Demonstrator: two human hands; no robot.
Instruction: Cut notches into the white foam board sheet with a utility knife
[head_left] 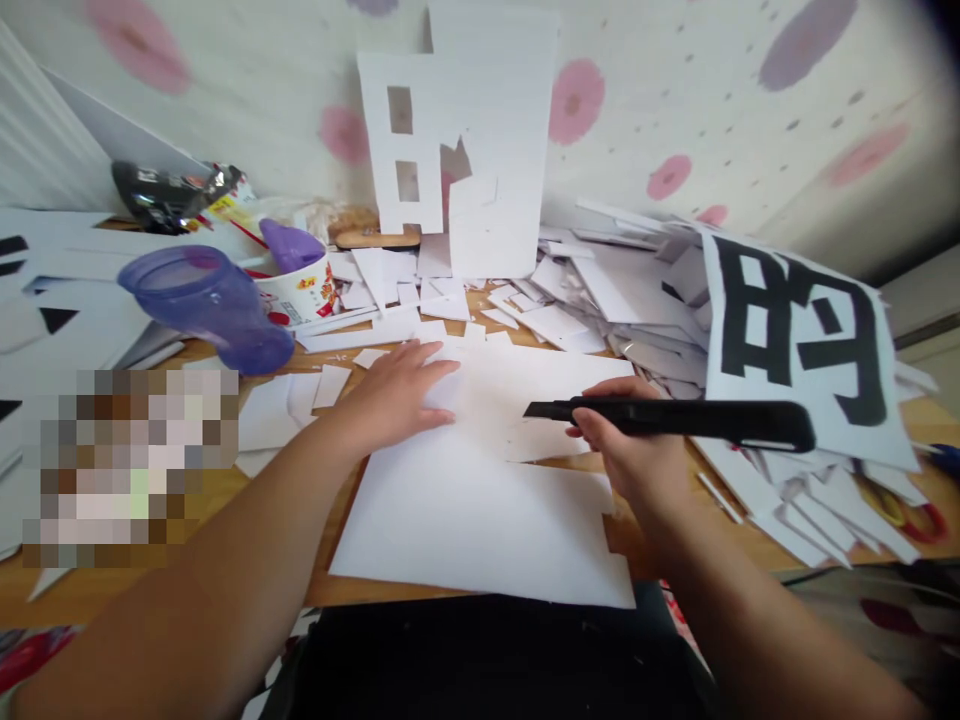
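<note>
My left hand [394, 395] lies flat with fingers stretched out on a large white sheet of board [480, 520] in front of me, pressing its upper left part. My right hand [626, 455] is closed round a long black utility knife [675, 420], held level just above the sheet with its tip pointing left. The sheet's right edge shows a cut notch near the knife.
A purple plastic cup [206, 305] lies tipped at the left beside a printed paper cup [300, 285]. A white cut-out board with window holes [450, 150] stands against the wall. Several white offcuts [600, 290] and a sheet with a black character [799, 335] pile up at the right.
</note>
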